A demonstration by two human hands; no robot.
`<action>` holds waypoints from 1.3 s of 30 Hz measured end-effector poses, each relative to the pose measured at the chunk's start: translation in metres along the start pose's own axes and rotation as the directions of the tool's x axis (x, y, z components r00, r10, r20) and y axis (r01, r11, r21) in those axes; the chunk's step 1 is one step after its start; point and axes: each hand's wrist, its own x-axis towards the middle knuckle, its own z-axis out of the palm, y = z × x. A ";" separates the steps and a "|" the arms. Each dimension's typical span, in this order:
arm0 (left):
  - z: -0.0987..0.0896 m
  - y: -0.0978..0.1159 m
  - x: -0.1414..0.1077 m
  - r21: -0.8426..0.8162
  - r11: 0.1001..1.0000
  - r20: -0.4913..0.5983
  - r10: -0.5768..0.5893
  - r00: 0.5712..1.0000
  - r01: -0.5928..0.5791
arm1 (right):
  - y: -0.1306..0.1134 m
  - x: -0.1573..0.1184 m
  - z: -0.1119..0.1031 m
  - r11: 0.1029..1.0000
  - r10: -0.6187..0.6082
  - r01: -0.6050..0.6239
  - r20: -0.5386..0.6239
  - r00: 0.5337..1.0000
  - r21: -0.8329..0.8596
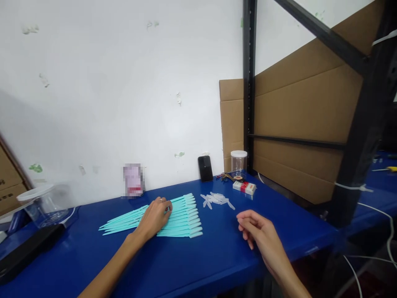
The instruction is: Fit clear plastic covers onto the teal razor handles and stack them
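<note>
Several turquoise sticks with pale tips [182, 219] lie side by side in a fanned row on the blue table [186, 269]. My left hand [159, 213] rests on the middle of the row with curled fingers; what its fingertips hold, if anything, is hidden. Over the table to the right, my right hand [256, 227] hovers with its fingers bent and thumb near the index finger; nothing shows in it. Between the hands and farther back lies a loose pile of small translucent white pieces [218, 198].
A red and white box [244, 188], a clear jar with a white lid [238, 164] and a black phone [205, 168] stand at the back. Another clear jar [51, 209] and a black case [31, 250] are at left. A black metal post [353, 145] rises at right.
</note>
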 end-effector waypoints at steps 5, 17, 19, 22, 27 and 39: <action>-0.007 -0.007 0.003 -0.014 1.000 -0.020 -0.018 1.000 0.018 | 0.003 0.002 -0.001 1.000 0.009 -0.009 0.009 1.000 0.009; -0.047 -0.083 -0.088 0.023 0.987 0.000 -0.156 0.988 0.156 | 0.012 0.004 -0.009 0.994 0.038 -0.037 0.013 0.999 -0.103; -0.042 -0.086 -0.108 0.029 0.990 0.000 -0.137 0.991 0.137 | 0.012 0.011 -0.013 0.938 -0.009 -0.005 -0.038 0.999 -0.347; -0.035 -0.086 -0.124 0.049 0.992 -0.035 -0.116 0.993 0.117 | 0.010 0.032 -0.016 0.659 -0.123 -0.011 -0.122 0.985 -0.752; -0.030 -0.084 -0.126 0.071 0.990 -0.075 -0.116 0.990 0.121 | 0.005 0.066 -0.006 0.284 -0.048 -0.047 -0.063 0.997 -0.958; -0.028 -0.085 -0.130 0.112 0.963 -0.130 -0.230 0.965 0.245 | -0.001 0.033 -0.003 0.573 0.022 0.005 0.021 1.000 -0.820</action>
